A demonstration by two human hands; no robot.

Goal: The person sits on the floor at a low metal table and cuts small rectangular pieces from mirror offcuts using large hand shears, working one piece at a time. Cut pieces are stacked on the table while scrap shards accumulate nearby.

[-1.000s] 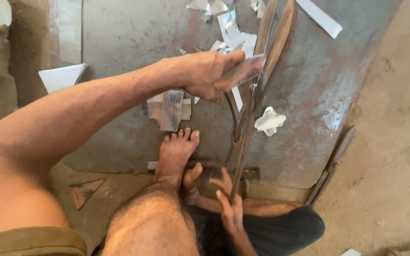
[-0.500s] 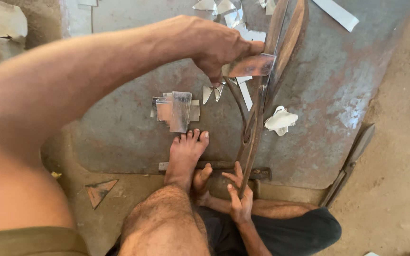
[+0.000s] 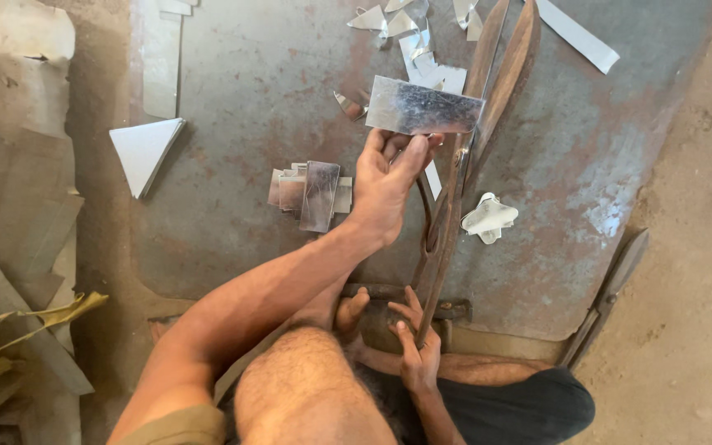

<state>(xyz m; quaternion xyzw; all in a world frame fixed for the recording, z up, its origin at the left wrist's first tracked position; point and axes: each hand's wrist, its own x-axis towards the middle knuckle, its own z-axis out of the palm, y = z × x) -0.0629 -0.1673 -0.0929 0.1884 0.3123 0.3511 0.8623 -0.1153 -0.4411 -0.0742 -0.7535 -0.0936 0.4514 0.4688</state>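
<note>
- The left hand (image 3: 385,185) reached out over the rusty metal sheet (image 3: 232,99) on the ground, fingers pinching the lower edge of a shiny rectangular metal piece (image 3: 423,107), held flat and level.
- That piece sat just left of the long shears (image 3: 471,156), right up against the blades.
- The right hand (image 3: 418,350) was down low, near the person's leg, wrapped around the lower shear handle.
- A small stack of cut rectangles (image 3: 311,191) lay on the sheet, just left of the left wrist.
- A folded white triangle (image 3: 143,150) lay further left, well apart.
- A crumpled offcut (image 3: 489,218) rested right of the shears.
- Silvery scraps (image 3: 397,25) littered the top of the sheet.
</note>
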